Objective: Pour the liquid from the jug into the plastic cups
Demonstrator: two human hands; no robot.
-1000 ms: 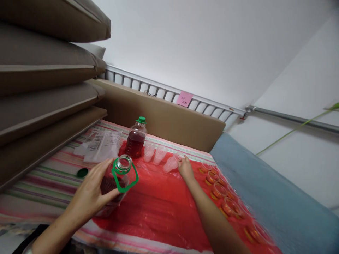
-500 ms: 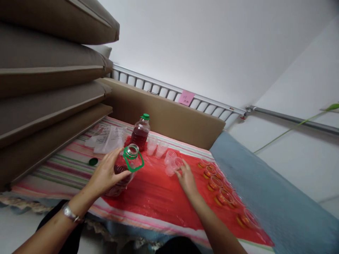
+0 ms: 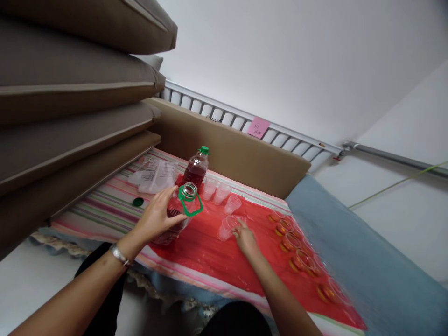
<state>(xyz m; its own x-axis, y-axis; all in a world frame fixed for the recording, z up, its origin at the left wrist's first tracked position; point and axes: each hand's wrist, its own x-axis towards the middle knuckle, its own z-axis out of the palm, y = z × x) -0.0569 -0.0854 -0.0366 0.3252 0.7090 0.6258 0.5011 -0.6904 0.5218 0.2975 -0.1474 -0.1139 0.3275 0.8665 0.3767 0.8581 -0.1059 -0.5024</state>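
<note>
Gripping open clear-plastic jug (image 3: 179,208) w/ dk-red liquid (image 3: 172,213), green loop handle (image 3: 191,214), in L hand (image 3: 158,213) at 8 o'clock. At 6, touching clear plastic cup (image 3: 227,228) w/ R hand (image 3: 246,240); can't tell if grasped. At 9, green-capped clear-plastic jug (image 3: 195,171); at 4, amber-filled clear cups (image 3: 303,260).

Looks like home: stacked cushions (image 3: 77,95), radiator (image 3: 217,114), striped cloth (image 3: 101,210)

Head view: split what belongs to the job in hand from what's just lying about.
Job: open bottle in left hand; clear cup at right hand; likely standing cups, capped bottle, green cap.
Apparently idle: plastic packaging; pink note; stacked cushions.
</note>
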